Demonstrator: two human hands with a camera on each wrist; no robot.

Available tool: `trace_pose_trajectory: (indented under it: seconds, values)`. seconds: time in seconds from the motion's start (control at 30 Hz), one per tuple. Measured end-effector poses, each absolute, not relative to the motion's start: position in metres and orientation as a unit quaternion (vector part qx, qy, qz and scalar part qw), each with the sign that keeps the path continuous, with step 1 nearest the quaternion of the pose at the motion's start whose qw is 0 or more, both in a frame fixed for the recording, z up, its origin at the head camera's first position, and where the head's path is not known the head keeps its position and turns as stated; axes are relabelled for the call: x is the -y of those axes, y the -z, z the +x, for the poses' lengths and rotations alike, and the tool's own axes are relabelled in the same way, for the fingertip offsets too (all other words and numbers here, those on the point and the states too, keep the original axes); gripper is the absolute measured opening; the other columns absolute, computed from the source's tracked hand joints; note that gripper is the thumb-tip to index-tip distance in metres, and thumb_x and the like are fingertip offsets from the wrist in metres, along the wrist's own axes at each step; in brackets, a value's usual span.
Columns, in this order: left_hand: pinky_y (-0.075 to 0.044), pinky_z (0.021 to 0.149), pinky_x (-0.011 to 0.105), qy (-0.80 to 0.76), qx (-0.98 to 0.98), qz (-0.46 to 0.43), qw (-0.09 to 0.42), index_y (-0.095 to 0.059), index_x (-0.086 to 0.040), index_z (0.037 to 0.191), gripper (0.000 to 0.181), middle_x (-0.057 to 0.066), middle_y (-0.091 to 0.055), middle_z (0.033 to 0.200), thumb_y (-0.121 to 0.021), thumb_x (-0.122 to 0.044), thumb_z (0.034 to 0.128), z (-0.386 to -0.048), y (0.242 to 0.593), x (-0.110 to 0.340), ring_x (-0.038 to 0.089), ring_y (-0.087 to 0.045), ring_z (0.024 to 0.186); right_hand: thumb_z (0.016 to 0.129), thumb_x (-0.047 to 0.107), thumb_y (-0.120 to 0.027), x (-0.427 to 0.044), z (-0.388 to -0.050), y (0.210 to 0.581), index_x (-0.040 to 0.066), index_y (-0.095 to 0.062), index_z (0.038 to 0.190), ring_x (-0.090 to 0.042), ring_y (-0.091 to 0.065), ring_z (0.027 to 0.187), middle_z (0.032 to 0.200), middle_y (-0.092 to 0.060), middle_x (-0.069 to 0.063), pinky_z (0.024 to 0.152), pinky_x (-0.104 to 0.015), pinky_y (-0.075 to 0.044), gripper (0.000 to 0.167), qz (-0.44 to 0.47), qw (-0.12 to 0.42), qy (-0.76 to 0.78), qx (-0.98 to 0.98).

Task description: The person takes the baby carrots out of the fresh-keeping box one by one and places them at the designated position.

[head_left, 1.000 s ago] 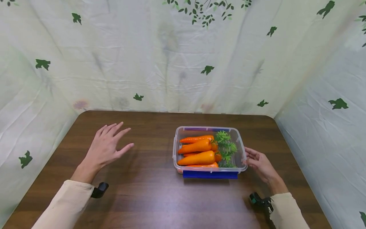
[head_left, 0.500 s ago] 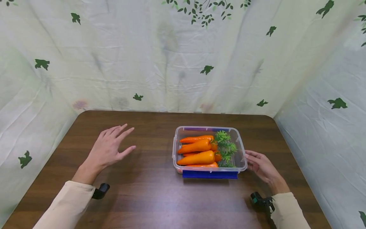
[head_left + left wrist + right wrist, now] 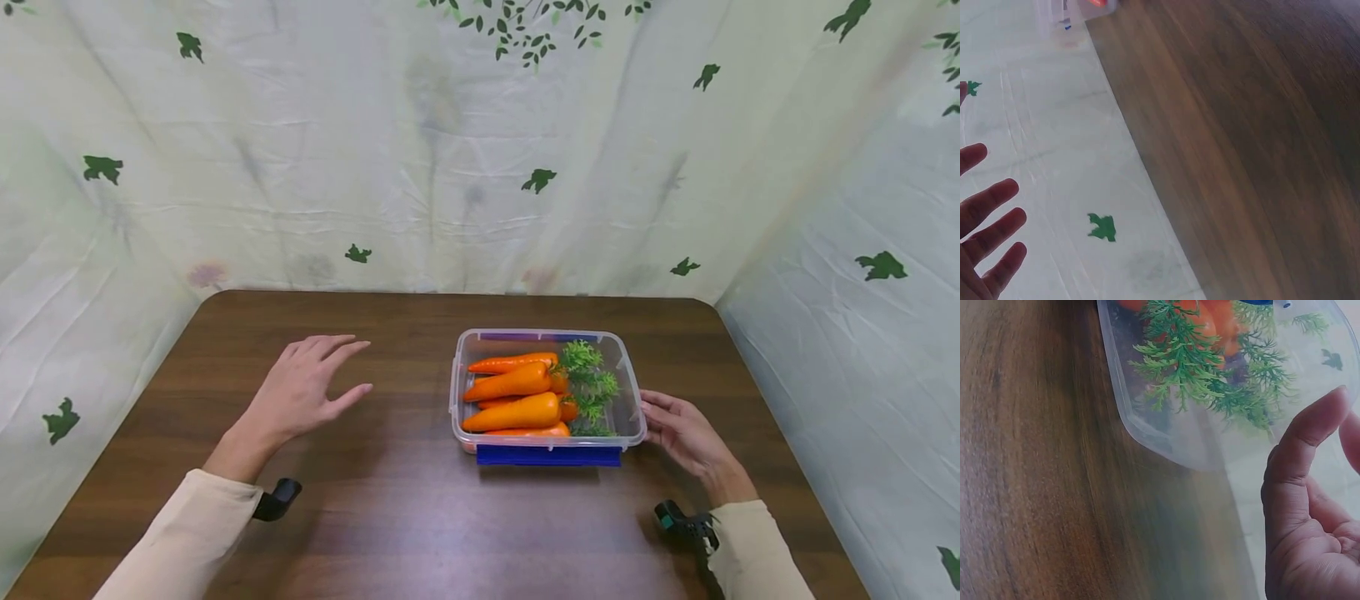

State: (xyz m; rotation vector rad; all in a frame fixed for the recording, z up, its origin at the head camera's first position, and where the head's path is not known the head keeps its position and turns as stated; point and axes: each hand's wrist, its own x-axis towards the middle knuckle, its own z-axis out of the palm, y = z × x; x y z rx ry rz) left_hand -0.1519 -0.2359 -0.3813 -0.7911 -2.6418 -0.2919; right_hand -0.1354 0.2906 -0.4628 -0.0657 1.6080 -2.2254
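A clear plastic food container [image 3: 632, 392] with blue side latches stands right of centre on the table. Inside lie several orange carrots [image 3: 517, 413] with feathery green tops [image 3: 592, 385] toward the right end. My right hand [image 3: 686, 432] is at the container's right end, its fingers bent loosely and the fingertips at the wall. In the right wrist view the thumb [image 3: 1294, 462] stands close to the rim; whether it touches cannot be told. My left hand [image 3: 300, 392] hovers above the table, left of the container, fingers spread and holding nothing.
The brown wooden table [image 3: 465, 533] has rounded far corners. Pale fabric [image 3: 315, 167] with green leaf shapes hangs behind it and on both sides. Each wrist wears a small black camera [image 3: 277, 498].
My left hand has moved right, toward the container. My right thumb has come off the container's rim, and that hand stays beside the right end. The container and carrots have not visibly moved.
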Motion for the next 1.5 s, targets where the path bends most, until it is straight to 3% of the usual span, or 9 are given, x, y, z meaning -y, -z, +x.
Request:
trace_pose_trajectory:
  seconds: [0.33, 0.87, 1.5]
  values:
    - [-0.040, 0.091, 0.057, 0.112, 0.936, -0.296, 0.154, -0.062, -0.009, 0.125, 0.053, 0.014, -0.059, 0.124, -0.074, -0.037, 0.0808, -0.158, 0.378, 0.219, 0.037, -0.054, 0.112, 0.101, 0.002, -0.046, -0.292, -0.140, 0.463, 0.013, -0.068, 0.112, -0.013, -0.065, 0.087, 0.106, -0.069, -0.006, 0.075, -0.024, -0.054, 0.027, -0.006, 0.197, 0.814, -0.547]
    - [-0.038, 0.096, 0.055, 0.114, 0.934, -0.319, 0.114, -0.063, -0.011, 0.124, 0.050, 0.014, -0.059, 0.126, -0.069, -0.041, 0.0853, -0.162, 0.370, 0.195, 0.034, -0.051, 0.118, 0.101, 0.003, -0.044, -0.293, -0.143, 0.465, 0.007, -0.066, 0.111, -0.018, -0.067, 0.092, 0.106, -0.069, -0.009, 0.083, -0.030, -0.054, 0.024, 0.025, 0.220, 0.833, -0.507]
    - [-0.044, 0.095, 0.050, 0.150, 0.917, -0.364, 0.057, -0.066, -0.008, 0.118, 0.037, 0.010, -0.063, 0.119, -0.068, -0.030, 0.0884, -0.177, 0.361, 0.149, 0.031, -0.056, 0.111, 0.102, 0.000, -0.040, -0.294, -0.140, 0.467, 0.006, -0.066, 0.110, -0.018, -0.067, 0.090, 0.104, -0.069, -0.010, 0.082, -0.029, -0.054, 0.028, 0.012, 0.218, 0.844, -0.490]
